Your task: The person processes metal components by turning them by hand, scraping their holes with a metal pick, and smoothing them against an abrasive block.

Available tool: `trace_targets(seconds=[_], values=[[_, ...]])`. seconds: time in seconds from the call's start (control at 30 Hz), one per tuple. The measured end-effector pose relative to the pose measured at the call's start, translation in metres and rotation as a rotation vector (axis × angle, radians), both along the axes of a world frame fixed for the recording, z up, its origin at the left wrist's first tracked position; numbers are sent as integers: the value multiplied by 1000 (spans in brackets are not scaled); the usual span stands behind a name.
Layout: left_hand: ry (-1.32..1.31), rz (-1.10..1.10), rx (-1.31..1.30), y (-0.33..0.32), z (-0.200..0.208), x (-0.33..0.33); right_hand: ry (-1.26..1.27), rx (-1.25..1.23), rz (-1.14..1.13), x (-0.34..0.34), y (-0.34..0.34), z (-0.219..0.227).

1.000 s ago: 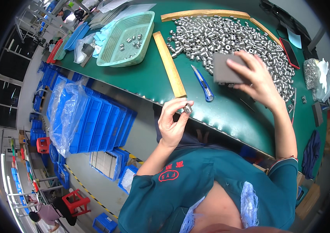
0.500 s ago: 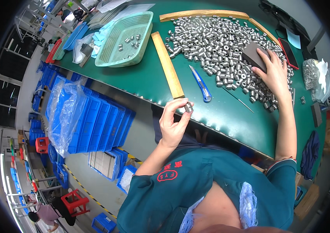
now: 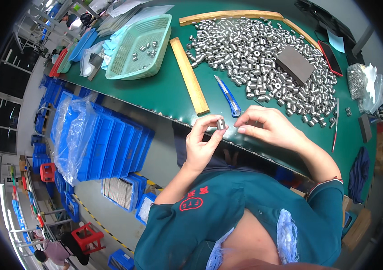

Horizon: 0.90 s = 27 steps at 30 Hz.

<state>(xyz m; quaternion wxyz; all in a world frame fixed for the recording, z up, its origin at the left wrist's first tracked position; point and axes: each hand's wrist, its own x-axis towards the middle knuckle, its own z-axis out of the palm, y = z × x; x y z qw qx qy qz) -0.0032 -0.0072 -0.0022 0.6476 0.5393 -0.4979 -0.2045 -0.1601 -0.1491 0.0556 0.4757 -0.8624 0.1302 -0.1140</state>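
Between the thumb and fingertips of my left hand point(image 3: 204, 139) is a small metal bushing point(image 3: 221, 124), held upright at the table's near edge; a small hole shows in its side. My right hand point(image 3: 275, 128) hovers just right of it, palm down, with thumb and fingers apart and nothing visible between them. Beyond both hands spreads a big heap of similar metal bushings point(image 3: 232, 54). A dark grey rectangular block point(image 3: 294, 65) rests on the heap's right part. The blue utility knife point(image 3: 229, 96) lies on the green table point(image 3: 155, 96), close beyond my hands.
Wooden strips point(image 3: 189, 76) border the heap at left and back. A pale green plastic basket point(image 3: 115, 67) holds several bushings. At right are a red-edged phone point(image 3: 330, 58), a bag of metal parts point(image 3: 358, 83) and a thin rod point(image 3: 336, 126). Blue crates point(image 3: 110, 144) stand left, below the table.
My right hand has let go of the grey block on the heap and come down to the left, beside the bushing. My left hand still holds the bushing, now turned more upright.
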Motion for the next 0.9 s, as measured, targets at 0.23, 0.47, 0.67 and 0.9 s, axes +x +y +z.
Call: trace_targets(seconds=[0.23, 0.47, 0.67, 0.9], values=[[574, -195, 172, 1, 1, 2, 209, -561, -105, -10, -9, 10], [805, -274, 208, 0, 1, 12, 356, -780, -344, -39, -40, 35], [616, -169, 259, -1, 0, 14, 393, -626, -482, -67, -34, 51], [466, -161, 228, 1, -1, 21, 739, -842, -862, -168, -69, 20]])
